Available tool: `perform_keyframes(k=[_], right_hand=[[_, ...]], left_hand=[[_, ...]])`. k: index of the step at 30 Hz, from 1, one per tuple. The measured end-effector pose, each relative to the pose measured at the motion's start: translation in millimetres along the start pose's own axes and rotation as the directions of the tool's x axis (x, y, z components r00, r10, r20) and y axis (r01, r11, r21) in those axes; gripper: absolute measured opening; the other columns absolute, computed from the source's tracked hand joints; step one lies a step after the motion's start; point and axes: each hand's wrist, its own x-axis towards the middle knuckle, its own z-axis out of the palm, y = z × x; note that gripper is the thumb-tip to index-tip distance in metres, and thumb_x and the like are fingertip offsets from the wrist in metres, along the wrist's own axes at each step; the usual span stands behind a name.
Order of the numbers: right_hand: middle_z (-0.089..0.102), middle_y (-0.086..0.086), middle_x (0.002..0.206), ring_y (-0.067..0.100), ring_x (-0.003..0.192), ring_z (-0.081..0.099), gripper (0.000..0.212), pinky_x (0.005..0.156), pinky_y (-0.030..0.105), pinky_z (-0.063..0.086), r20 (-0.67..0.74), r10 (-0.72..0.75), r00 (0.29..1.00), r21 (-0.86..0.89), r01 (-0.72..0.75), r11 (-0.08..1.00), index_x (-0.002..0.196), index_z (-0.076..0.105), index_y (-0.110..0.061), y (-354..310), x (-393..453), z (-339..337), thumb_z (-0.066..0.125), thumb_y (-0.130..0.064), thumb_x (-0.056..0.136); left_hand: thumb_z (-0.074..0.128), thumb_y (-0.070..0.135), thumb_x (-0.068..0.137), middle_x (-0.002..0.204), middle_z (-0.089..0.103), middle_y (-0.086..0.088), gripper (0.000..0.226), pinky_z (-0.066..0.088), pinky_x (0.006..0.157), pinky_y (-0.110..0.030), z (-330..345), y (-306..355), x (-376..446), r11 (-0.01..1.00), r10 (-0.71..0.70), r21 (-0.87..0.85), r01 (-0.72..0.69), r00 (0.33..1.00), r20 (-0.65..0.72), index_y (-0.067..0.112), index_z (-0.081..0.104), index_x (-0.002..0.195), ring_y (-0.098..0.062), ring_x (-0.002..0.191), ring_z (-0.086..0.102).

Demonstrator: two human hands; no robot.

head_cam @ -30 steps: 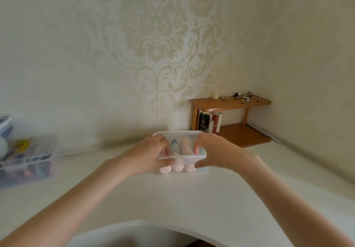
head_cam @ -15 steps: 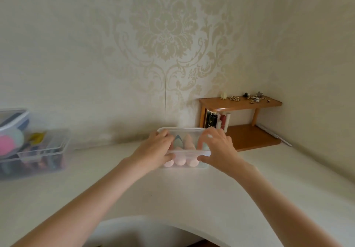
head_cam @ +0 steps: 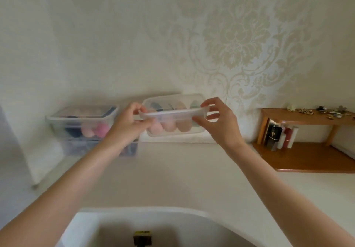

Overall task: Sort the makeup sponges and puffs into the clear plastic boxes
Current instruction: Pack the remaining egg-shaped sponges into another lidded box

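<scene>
Cream damask wallpaper behind a white counter, two hands lifting one clear box.

Left hand and right hand pinch opposite ends of the lidded clear box, raised off the counter, three peach sponges visible along its front; left of it, a second clear box holds pink and dark puffs.

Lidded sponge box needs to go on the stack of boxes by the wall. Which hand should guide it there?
Left, likely. The left hand grips the sponge box on the end nearest the stack; the right hand holds the far end.
</scene>
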Motion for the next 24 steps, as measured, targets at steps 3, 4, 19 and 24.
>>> perform_keyframes(k=[3, 4, 19, 24], right_hand=[[0.055, 0.008, 0.112, 0.009, 0.079, 0.056, 0.025, 0.066, 0.005, 0.046, 0.011, -0.106, 0.994, 0.131, 0.103, 0.986, 0.093, 0.051, -0.029, -40, 14, 50, 0.07, -0.018, 0.08], [0.054, 0.009, 0.113, 0.011, 0.08, 0.056, 0.024, 0.069, 0.008, 0.047, 0.031, -0.119, 0.992, 0.161, 0.113, 0.98, 0.093, 0.051, -0.029, -54, 17, 71, 0.069, -0.018, 0.081], [0.057, 0.012, 0.11, 0.027, 0.08, 0.06, 0.023, 0.08, 0.032, 0.05, 0.138, -0.098, 0.986, 0.098, 0.085, 0.992, 0.114, 0.056, -0.023, -93, 35, 231, 0.04, -0.023, 0.097], [0.057, 0.017, 0.113, 0.034, 0.095, 0.062, 0.027, 0.09, 0.046, 0.051, 0.22, -0.12, 0.968, 0.08, 0.104, 0.991, 0.12, 0.056, -0.026, -95, 35, 220, 0.042, -0.021, 0.096]], left_hand=[[0.061, 0.012, 0.084, 0.084, 0.052, 0.009, 0.023, 0.042, 0.058, -0.021, -58, -3, 13, 1.0, 0.021, -0.015, -0.024, 0.984, -0.179, 0.029, 0.047, 0.084, -0.008, 0.069, 0.051], [0.06, 0.013, 0.085, 0.088, 0.053, 0.008, 0.019, 0.043, 0.065, -0.025, -78, -7, 17, 1.0, 0.009, 0.005, -0.008, 0.972, -0.233, 0.026, 0.047, 0.09, -0.011, 0.075, 0.052], [0.05, 0.059, 0.057, 0.133, 0.052, -0.009, 0.092, 0.045, 0.099, -0.053, -123, -114, 53, 0.962, -0.272, -0.14, 0.234, 0.868, -0.415, 0.021, 0.029, 0.138, -0.031, 0.122, 0.051], [0.059, 0.043, 0.072, 0.151, 0.025, -0.015, 0.096, 0.029, 0.113, -0.048, -111, -82, 48, 0.951, -0.309, -0.122, 0.285, 0.844, -0.438, 0.009, 0.01, 0.147, -0.036, 0.141, 0.02]])
